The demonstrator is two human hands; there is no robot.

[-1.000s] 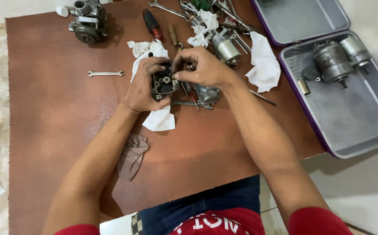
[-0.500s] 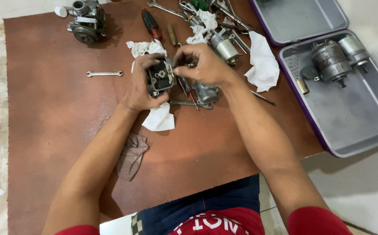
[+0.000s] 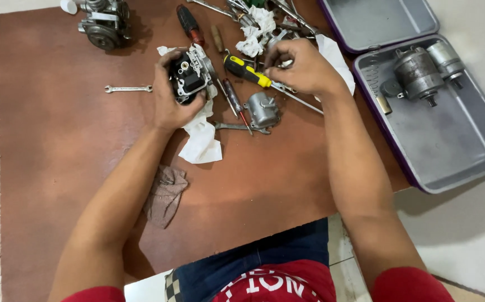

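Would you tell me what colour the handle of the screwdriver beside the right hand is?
The screwdriver handle is yellow and black, seen in the head view.

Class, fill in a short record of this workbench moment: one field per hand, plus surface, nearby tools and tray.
Left hand: grips a dark engine part over white tissue
Right hand: on a yellow-handled screwdriver
Surface: brown mat
Nearby: small wrench, silver metal cover, grey rag
Tray: grey tray holding a cylindrical motor
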